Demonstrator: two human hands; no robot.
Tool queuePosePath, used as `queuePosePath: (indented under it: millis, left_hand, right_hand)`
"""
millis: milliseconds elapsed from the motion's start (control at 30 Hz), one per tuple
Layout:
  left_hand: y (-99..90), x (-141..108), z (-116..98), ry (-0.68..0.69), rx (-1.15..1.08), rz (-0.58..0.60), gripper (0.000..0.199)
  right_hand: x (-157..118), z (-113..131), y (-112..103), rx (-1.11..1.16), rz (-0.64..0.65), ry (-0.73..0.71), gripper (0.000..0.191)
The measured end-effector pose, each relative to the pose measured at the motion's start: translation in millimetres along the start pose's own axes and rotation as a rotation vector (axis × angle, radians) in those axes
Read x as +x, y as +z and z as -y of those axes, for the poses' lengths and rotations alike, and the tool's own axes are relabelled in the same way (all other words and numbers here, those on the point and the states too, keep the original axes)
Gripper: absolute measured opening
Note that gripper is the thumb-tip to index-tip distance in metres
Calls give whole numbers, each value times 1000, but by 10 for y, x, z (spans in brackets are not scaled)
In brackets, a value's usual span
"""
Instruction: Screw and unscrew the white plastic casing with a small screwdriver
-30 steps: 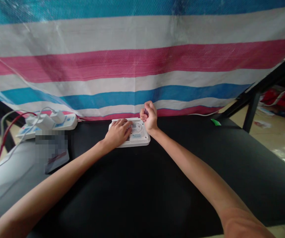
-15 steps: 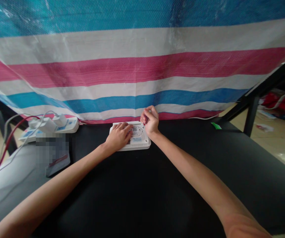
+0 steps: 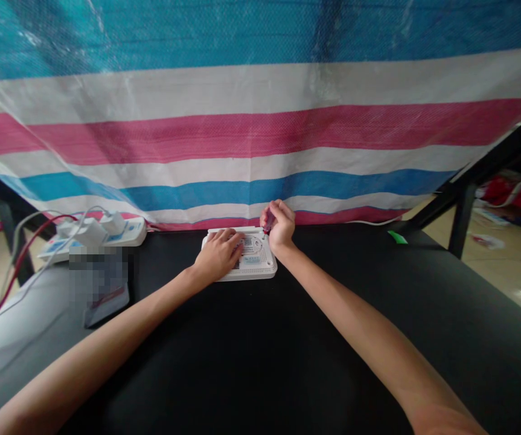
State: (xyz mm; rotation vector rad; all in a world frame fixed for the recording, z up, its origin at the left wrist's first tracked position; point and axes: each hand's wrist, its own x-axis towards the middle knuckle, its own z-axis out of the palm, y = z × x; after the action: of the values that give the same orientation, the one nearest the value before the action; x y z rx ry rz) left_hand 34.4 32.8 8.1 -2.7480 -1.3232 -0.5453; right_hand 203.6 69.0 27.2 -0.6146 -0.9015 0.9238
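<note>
left hand (image 3: 219, 254) lies palm-down, fingers spread, on the white device (image 3: 253, 264); right hand (image 3: 281, 225) (nearly a fist) grips a red tool (image 3: 267, 227) at the device's far-right corner.

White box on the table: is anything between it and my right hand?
Nothing visible but the small tool that your right hand holds at the far right corner of the white box. Your left hand lies on the left part, clear of that corner.
</note>
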Motion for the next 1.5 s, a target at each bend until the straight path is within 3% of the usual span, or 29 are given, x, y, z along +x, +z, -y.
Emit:
queuePosePath:
  millis: [367, 533, 800, 1167, 1500]
  left_hand:
    - [-15, 4, -16, -1, -1, -6, 32]
    - [-15, 4, -13, -8, 5, 4, 33]
    - [-6, 4, -9, 4, 3, -14, 33]
    - [-29, 16, -11, 2, -4, 17, 33]
    - [-6, -1, -6, 0, -2, -7, 33]
  right_hand:
    - [11, 29, 24, 30, 160, 173, 40]
    - [-31, 56, 12, 74, 136, 149, 32]
    - [-1, 42, -17, 54, 134, 166, 34]
    - [-7, -5, 25, 4, 157, 43, 35]
    - [26, 36, -8, -2, 120, 163, 45]
